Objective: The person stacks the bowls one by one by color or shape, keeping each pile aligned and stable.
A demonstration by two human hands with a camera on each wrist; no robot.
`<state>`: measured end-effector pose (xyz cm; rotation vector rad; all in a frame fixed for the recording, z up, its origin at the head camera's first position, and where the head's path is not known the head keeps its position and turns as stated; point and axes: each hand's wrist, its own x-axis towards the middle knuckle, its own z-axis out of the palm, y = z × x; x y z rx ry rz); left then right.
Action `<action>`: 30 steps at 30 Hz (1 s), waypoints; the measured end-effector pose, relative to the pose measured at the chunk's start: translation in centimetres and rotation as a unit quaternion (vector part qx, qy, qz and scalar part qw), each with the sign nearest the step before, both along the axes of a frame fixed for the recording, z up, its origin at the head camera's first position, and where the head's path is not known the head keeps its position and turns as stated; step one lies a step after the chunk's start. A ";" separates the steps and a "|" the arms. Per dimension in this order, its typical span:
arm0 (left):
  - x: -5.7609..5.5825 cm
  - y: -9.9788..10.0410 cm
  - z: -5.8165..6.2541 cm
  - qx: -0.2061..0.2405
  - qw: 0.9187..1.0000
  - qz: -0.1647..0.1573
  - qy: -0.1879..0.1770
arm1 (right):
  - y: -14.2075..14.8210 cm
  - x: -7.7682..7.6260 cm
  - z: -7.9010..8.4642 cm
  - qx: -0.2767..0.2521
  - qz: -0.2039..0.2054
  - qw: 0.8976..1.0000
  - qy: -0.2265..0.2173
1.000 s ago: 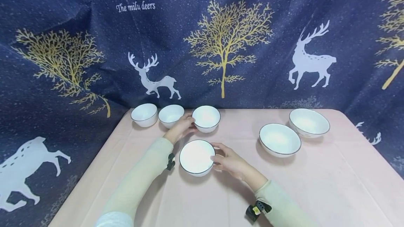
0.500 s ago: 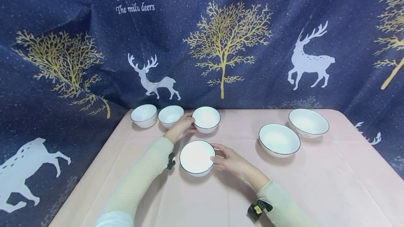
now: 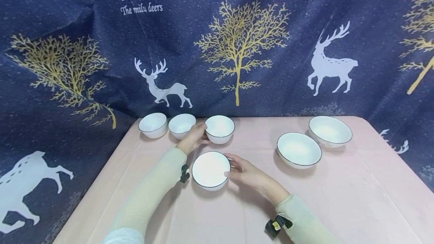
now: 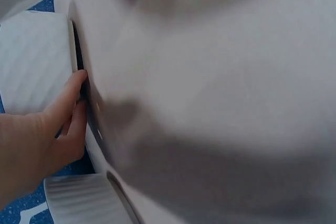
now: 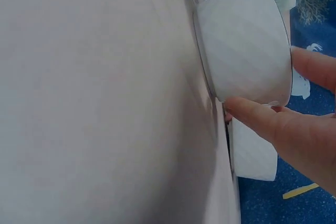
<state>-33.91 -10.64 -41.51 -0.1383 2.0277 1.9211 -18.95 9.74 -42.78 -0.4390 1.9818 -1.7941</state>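
A white bowl with a thin dark rim (image 3: 211,170) stands upright near the table's middle. My right hand (image 3: 249,174) holds its right side, thumb at the rim and fingers against the outer wall. In the right wrist view one finger (image 5: 252,114) lies low by the base of this bowl (image 5: 244,43). Behind it, a similar bowl (image 3: 219,128) is the rightmost of the back row. My left hand (image 3: 193,136) grips that one's left side. Seen from the left wrist, fingertips (image 4: 79,80) reach to the low edge of its ribbed wall (image 4: 34,61).
Two more small white bowls, one at the far left (image 3: 153,125) and one (image 3: 182,125) close to my left hand, complete the back row. On the right stand two wider bowls, one nearer (image 3: 299,150) and one behind (image 3: 330,131). A dark blue deer-print cloth (image 3: 271,48) hangs behind the pink-covered table (image 3: 356,199).
Both hands stay on the same two bowls, which keep their places. Only the head view has shifted very slightly.
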 end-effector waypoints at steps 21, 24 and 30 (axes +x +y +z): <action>0.1 -0.9 -0.4 0.063 0.998 0.018 0.002 | -0.5 0.0 0.3 -0.024 0.020 0.999 -0.008; 0.2 -0.9 -0.2 0.067 0.998 0.017 0.002 | -0.5 0.0 0.4 -0.022 0.024 0.999 -0.007; 0.4 -0.9 -0.1 0.081 0.997 0.019 -0.006 | -0.5 -0.1 0.2 -0.020 0.035 0.999 0.008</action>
